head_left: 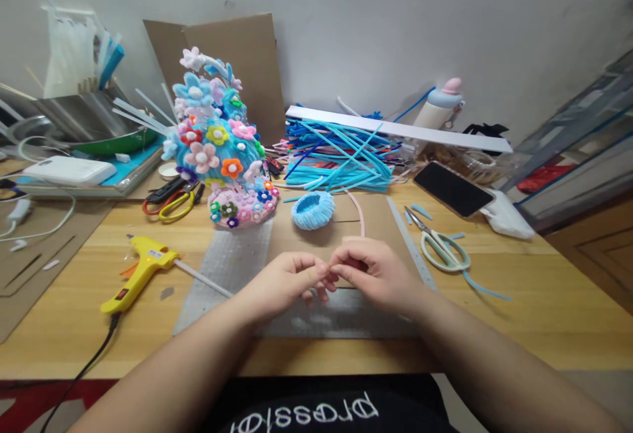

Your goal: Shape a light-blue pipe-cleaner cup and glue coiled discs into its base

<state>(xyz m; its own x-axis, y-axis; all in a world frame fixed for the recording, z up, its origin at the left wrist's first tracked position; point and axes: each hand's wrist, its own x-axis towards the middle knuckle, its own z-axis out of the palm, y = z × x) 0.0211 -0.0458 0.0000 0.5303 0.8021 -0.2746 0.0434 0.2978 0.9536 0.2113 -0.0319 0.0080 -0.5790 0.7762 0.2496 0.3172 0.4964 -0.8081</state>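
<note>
A pale pink pipe cleaner (pixel 361 215) rises in a curve from behind my right hand (pixel 376 271), whose fingers are curled round it. My left hand (pixel 299 278) pinches with thumb and forefinger right against the right fingertips; the bit between them is mostly hidden. Just beyond both hands, a small round light-blue fuzzy cup (pixel 313 211) lies tilted on a cardboard sheet. To its left stands a tall blue arrangement (pixel 217 136) covered in colourful fuzzy flowers, on a pink flowered base (pixel 242 205).
A yellow glue gun (pixel 141 268) with a glue stick lies left, its cord trailing off the front edge. Scissors (pixel 442 248) and blue offcuts lie right, near a phone (pixel 453 189). Blue pipe cleaners (pixel 341 156) are piled at the back. A cutting mat (pixel 237 255) spreads under the hands.
</note>
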